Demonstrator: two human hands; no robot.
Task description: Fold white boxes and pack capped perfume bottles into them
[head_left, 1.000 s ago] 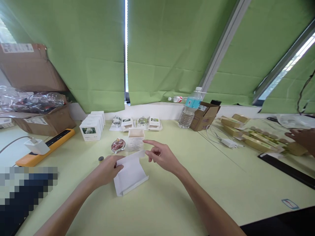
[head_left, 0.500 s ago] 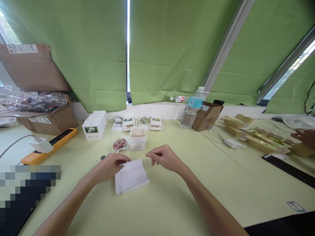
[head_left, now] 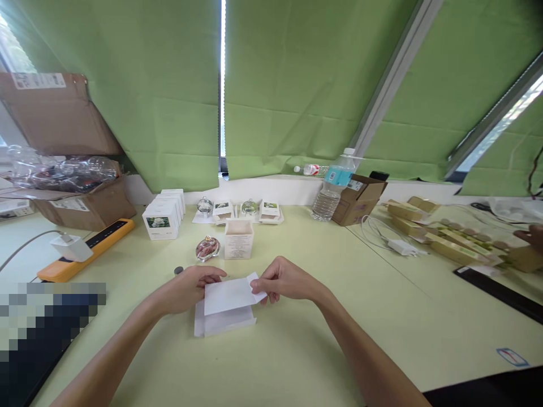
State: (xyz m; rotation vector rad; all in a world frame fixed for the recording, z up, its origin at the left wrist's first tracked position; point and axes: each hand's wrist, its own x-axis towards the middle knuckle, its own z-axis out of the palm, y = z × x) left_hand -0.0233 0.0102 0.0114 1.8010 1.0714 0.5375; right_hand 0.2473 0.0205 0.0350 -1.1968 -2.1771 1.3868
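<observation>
A folded white card (head_left: 231, 295) with creased edges is on the table in front of me. Its upper panel is raised at an angle above the lower panel. My right hand (head_left: 285, 281) pinches the narrow flap at the panel's right end between thumb and fingers. At the left end, my left hand (head_left: 186, 289) has its fingers curled against the card's edge; the fingertips are partly hidden. Just beyond stand an upright, open-topped white box (head_left: 238, 244) and a round glass bottle (head_left: 207, 249) with pink contents. A small dark cap (head_left: 179, 271) lies beside my left hand.
White boxes with a flower picture (head_left: 161, 221) stand in a row at back left. Behind the open box are two glass ornaments on cards. An orange power strip (head_left: 106, 240) lies left; a water bottle (head_left: 328, 189) and brown carton (head_left: 358, 199) stand right. Another person's hand (head_left: 532, 236) shows far right.
My right hand has come down and left and taken the card's flap. The card's upper panel has been folded up over the lower one. My left hand stays at the left edge.
</observation>
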